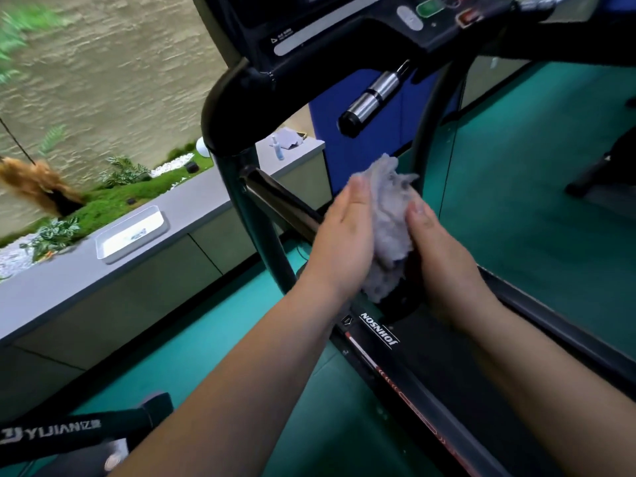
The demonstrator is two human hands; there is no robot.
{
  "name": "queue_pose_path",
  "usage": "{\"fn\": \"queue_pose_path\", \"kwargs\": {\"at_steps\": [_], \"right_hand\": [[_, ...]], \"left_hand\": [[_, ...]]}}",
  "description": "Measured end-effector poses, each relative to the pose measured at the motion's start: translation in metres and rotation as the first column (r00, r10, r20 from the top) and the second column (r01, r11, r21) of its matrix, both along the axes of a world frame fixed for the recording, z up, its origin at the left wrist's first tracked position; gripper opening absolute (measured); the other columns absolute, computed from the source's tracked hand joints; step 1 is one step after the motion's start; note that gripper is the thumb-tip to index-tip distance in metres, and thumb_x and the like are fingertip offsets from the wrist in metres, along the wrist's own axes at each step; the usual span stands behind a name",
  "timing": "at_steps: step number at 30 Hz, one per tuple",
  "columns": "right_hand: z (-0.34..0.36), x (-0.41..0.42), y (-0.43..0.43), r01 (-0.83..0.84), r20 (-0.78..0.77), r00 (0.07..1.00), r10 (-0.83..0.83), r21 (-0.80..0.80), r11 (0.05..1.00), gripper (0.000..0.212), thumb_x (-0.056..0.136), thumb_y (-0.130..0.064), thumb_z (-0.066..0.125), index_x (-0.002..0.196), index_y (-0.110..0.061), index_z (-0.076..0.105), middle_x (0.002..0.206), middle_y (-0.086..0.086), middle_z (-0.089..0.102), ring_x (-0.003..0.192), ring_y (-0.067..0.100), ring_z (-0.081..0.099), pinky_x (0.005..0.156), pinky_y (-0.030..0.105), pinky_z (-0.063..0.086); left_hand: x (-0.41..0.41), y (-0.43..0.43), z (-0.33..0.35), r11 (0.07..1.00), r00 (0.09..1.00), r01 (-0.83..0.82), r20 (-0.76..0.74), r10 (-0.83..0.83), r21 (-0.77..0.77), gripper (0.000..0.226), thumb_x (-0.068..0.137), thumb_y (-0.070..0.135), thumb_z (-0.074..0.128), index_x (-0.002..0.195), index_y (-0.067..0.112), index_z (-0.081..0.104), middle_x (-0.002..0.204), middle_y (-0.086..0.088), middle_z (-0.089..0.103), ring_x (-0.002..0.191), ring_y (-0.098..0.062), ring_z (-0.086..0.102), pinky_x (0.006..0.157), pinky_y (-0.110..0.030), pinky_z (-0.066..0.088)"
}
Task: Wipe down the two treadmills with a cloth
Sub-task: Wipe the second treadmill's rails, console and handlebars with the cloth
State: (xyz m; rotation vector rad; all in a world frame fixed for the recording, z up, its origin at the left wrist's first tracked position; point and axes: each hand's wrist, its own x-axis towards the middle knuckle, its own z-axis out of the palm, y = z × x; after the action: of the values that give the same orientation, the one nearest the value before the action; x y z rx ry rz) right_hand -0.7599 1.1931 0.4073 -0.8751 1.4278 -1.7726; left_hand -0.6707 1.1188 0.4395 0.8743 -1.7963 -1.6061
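A crumpled grey cloth [390,218] is held between both my hands above the front of a black treadmill [413,383] marked JOHNSON. My left hand [344,242] lies flat against the cloth's left side with straight fingers. My right hand [440,256] holds the cloth's right side, with its fingers hidden behind the fabric. The treadmill's console [344,25] and a chrome handgrip [375,94] are above the hands. A second black machine [79,432] marked YUJIAN shows at the bottom left.
A grey counter [192,201] runs along the left with a white tray [132,234], a small spray bottle [277,148] and another cloth [289,137] on it. Plants and a stone wall lie behind it. Green flooring [537,201] surrounds the treadmill.
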Motion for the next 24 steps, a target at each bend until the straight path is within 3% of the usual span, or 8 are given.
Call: {"fn": "queue_pose_path", "kwargs": {"at_steps": [3, 6, 9, 11, 14, 16, 20, 24], "right_hand": [[0.005, -0.002, -0.006, 0.060, 0.031, 0.998, -0.061, 0.021, 0.998, 0.026, 0.097, -0.044, 0.045, 0.122, -0.041, 0.053, 0.103, -0.022, 0.069, 0.097, -0.004, 0.064, 0.094, 0.024, 0.049], [0.002, -0.010, -0.005, 0.063, 0.387, 0.921, -0.042, -0.042, 0.997, 0.033, 0.099, -0.026, 0.047, 0.128, -0.012, 0.055, 0.112, 0.011, 0.070, 0.104, 0.024, 0.068, 0.097, 0.047, 0.050], [-0.006, -0.033, 0.000, 0.137, 0.618, 0.782, -0.081, -0.043, 0.990, 0.033, 0.101, -0.020, 0.045, 0.129, -0.005, 0.053, 0.108, 0.016, 0.071, 0.096, 0.024, 0.070, 0.083, 0.041, 0.058], [-0.015, -0.052, 0.008, 0.168, 0.664, 0.743, -0.086, -0.061, 0.984, 0.034, 0.101, -0.023, 0.045, 0.131, -0.009, 0.051, 0.111, 0.014, 0.070, 0.097, 0.025, 0.070, 0.079, 0.041, 0.058], [-0.036, -0.071, 0.023, 0.122, 0.632, 0.773, -0.060, -0.055, 0.991, 0.034, 0.101, -0.028, 0.043, 0.132, -0.017, 0.050, 0.115, 0.013, 0.069, 0.104, 0.027, 0.068, 0.088, 0.047, 0.054], [-0.053, -0.067, 0.034, -0.026, 0.470, 0.882, 0.025, -0.006, 1.000, 0.025, 0.101, -0.033, 0.042, 0.121, -0.035, 0.057, 0.114, 0.007, 0.070, 0.104, 0.024, 0.068, 0.093, 0.047, 0.052], [-0.071, -0.044, 0.039, -0.244, 0.283, 0.931, 0.230, 0.015, 0.970, 0.026, 0.099, -0.033, 0.042, 0.121, -0.045, 0.050, 0.126, -0.010, 0.061, 0.115, 0.004, 0.058, 0.094, 0.018, 0.048], [-0.078, -0.034, 0.039, -0.328, 0.280, 0.896, 0.345, -0.107, 0.939, 0.027, 0.098, -0.020, 0.047, 0.108, -0.045, 0.049, 0.113, -0.028, 0.059, 0.104, -0.021, 0.053, 0.089, 0.005, 0.043]], "left_hand": [[0.000, 0.006, 0.011, 0.989, 0.988, 0.121, 0.101, -0.113, -0.085, 0.050, 0.089, 0.062, 0.037, 0.119, 0.031, 0.062, 0.116, 0.017, 0.063, 0.116, -0.004, 0.056, 0.106, -0.034, 0.038], [0.011, 0.003, 0.018, 0.957, 0.986, -0.053, 0.136, 0.095, -0.284, 0.032, 0.092, 0.038, 0.047, 0.118, 0.032, 0.064, 0.113, 0.020, 0.064, 0.106, 0.002, 0.059, 0.099, -0.033, 0.047], [0.029, 0.005, 0.008, 0.855, 0.882, -0.282, 0.234, 0.409, -0.435, 0.030, 0.095, 0.024, 0.050, 0.121, 0.036, 0.059, 0.113, 0.011, 0.061, 0.087, 0.000, 0.058, 0.085, -0.026, 0.048], [0.034, 0.007, -0.008, 0.861, 0.830, -0.302, 0.331, 0.448, -0.409, 0.037, 0.095, 0.034, 0.050, 0.133, 0.033, 0.050, 0.127, 0.006, 0.054, 0.091, 0.002, 0.055, 0.089, -0.027, 0.043], [0.025, 0.021, -0.025, 0.906, 0.808, -0.294, 0.429, 0.405, -0.303, 0.058, 0.090, 0.055, 0.045, 0.143, 0.031, 0.040, 0.139, 0.009, 0.046, 0.115, -0.006, 0.053, 0.103, -0.043, 0.043], [0.015, 0.034, -0.031, 0.898, 0.764, -0.283, 0.487, 0.423, -0.336, 0.062, 0.091, 0.055, 0.043, 0.147, 0.033, 0.031, 0.142, 0.013, 0.039, 0.105, 0.001, 0.053, 0.098, -0.045, 0.047], [0.004, 0.046, -0.033, 0.848, 0.665, -0.339, 0.533, 0.523, -0.408, 0.056, 0.097, 0.043, 0.043, 0.149, 0.036, 0.026, 0.145, 0.011, 0.036, 0.091, 0.010, 0.049, 0.098, -0.044, 0.046], [-0.001, 0.053, -0.032, 0.828, 0.619, -0.354, 0.554, 0.556, -0.436, 0.052, 0.098, 0.042, 0.039, 0.149, 0.037, 0.027, 0.149, 0.017, 0.036, 0.124, 0.002, 0.042, 0.103, -0.023, 0.034]]}}
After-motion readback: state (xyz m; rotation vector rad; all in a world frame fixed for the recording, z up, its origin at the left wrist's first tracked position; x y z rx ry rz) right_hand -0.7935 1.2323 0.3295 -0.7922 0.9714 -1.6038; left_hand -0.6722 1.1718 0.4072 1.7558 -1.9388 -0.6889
